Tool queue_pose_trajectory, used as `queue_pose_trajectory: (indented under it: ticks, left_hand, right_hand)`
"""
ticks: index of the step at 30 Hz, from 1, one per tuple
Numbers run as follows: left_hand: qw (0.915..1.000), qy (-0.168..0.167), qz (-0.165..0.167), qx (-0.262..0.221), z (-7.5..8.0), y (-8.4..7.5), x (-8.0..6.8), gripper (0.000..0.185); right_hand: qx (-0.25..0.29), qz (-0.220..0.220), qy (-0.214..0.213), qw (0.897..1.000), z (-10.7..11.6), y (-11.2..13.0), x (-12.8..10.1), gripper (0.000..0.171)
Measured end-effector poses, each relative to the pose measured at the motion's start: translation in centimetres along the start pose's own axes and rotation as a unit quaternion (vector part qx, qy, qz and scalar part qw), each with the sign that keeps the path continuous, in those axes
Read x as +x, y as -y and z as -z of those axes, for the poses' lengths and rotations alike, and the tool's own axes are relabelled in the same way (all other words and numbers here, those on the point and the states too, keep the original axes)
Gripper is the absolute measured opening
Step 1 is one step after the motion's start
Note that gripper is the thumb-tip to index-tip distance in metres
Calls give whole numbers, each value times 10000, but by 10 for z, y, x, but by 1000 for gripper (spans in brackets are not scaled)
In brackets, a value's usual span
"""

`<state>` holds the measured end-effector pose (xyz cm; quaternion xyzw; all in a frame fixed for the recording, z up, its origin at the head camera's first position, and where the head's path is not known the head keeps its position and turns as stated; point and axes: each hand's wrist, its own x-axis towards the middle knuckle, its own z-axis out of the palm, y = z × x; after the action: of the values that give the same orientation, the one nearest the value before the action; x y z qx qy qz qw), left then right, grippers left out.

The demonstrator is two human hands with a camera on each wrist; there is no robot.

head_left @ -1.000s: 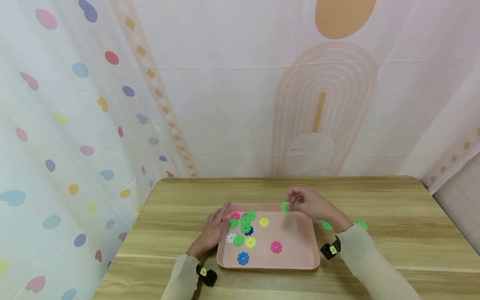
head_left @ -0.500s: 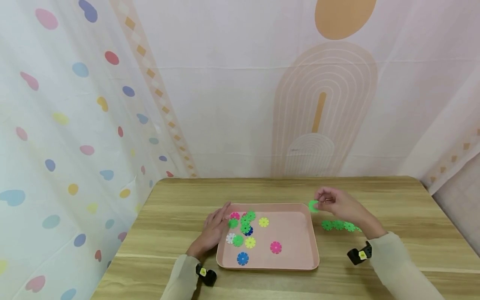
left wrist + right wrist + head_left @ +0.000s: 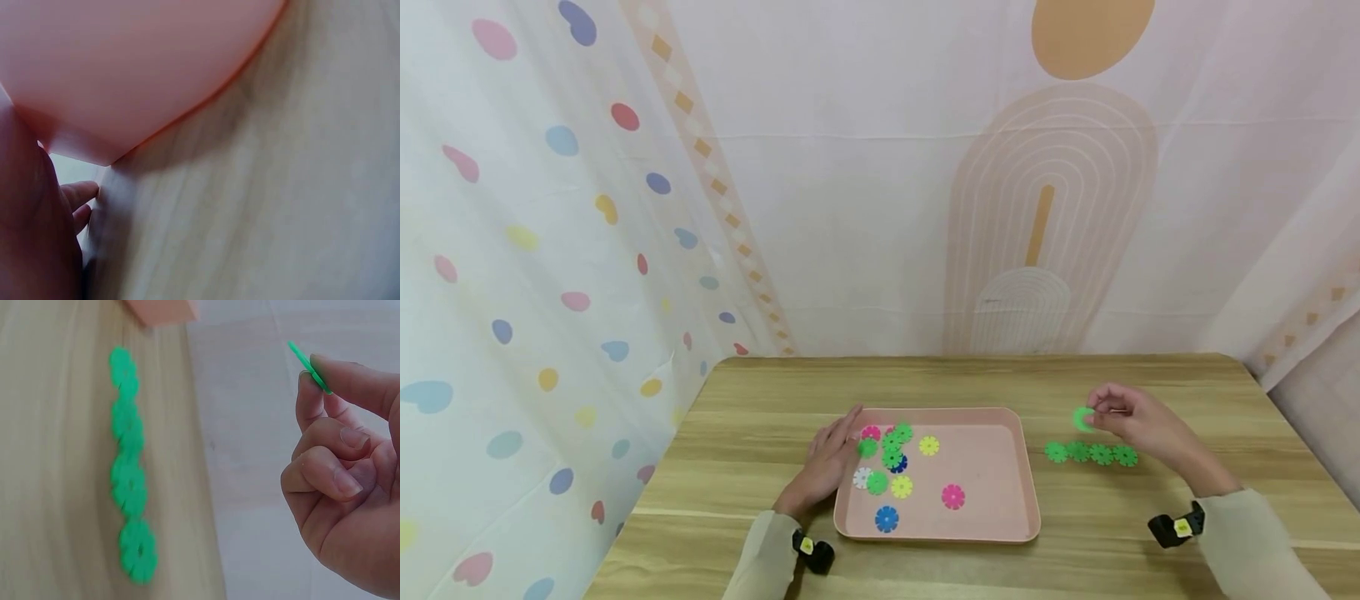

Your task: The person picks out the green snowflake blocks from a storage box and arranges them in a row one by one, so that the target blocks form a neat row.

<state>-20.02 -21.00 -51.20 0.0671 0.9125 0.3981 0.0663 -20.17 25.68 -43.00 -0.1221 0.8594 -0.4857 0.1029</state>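
Observation:
My right hand (image 3: 1096, 413) hovers over the table to the right of the pink tray (image 3: 992, 534) and pinches a green snowflake disc (image 3: 1082, 418) between thumb and forefinger. The right wrist view shows that disc (image 3: 309, 365) edge-on at the fingertips of my right hand (image 3: 317, 378). Just below the hand, a row of several green discs (image 3: 1091, 453) lies on the wood; this row (image 3: 129, 475) is apart from the hand. My left hand (image 3: 838, 437) rests flat against the tray's left edge, fingers straight. Several discs lie in the tray: pink (image 3: 952, 497), blue (image 3: 886, 518), yellow (image 3: 928, 445).
The wooden table (image 3: 1150, 517) ends at a printed curtain backdrop (image 3: 880, 208) behind and on the left. The left wrist view shows the tray's outer wall (image 3: 125, 62) and bare wood (image 3: 281, 206). The tray's corner (image 3: 159, 309) shows at the top of the right wrist view.
My right hand has carried the green disc rightwards, from above the tray's far edge to above the row of green discs on the table. The left hand has stayed put.

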Motion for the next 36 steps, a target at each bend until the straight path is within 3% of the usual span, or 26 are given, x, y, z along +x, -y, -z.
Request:
queue_pose_trajectory:
  ticks: [6, 19, 31, 36]
  left_hand:
    - [10000, -5, 40, -25, -1, -1, 0, 48]
    - [9999, -47, -61, 126, 0, -1, 0, 48]
    - [9999, -16, 135, -33, 0, 0, 0, 47]
    - [9999, -8, 124, -61, 0, -2, 0, 47]
  right_hand:
    - [90, 24, -178, 9998, 14, -21, -14, 22]
    - [164, -552, -230, 9981, 30, -64, -34, 25]
    - [-499, -1125, -145, 9923, 32, -80, -35, 26]
    - [-871, -1091, -140, 9901, 32, -80, -31, 23]
